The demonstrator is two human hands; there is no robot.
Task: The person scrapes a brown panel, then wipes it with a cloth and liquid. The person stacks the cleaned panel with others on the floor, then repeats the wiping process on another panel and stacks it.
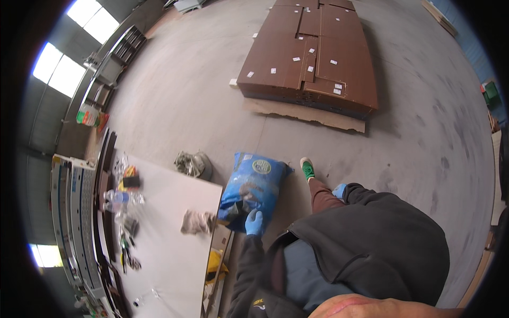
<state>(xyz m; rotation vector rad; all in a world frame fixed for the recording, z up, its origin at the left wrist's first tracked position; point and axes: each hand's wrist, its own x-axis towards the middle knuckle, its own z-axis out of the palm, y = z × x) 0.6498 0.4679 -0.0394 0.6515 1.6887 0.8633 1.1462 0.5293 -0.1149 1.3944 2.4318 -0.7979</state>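
Note:
My left hand point(254, 222), in a light blue glove, overlaps the near edge of a large blue plastic bag point(261, 183). Its fingers look curled; whether they pinch the bag's film does not show. The bag bulges, has a round pale emblem on its side, and shows a dark, crumpled patch near my hand. Farther right, my right hand point(339, 191), gloved the same way, hangs by my raised thigh, with its fingers mostly hidden past the dark sleeve. A crumpled pale cloth point(197, 222) lies on the white tabletop point(169, 249) left of my left hand.
Behind the bag stands a bucket point(194, 165) lined with a crumpled sack. Bottles, wrappers and tools point(126, 254) clutter the table's left side. Brown panels point(313, 58) with white labels form a low stack ahead. Below the table edge is something yellow point(214, 265).

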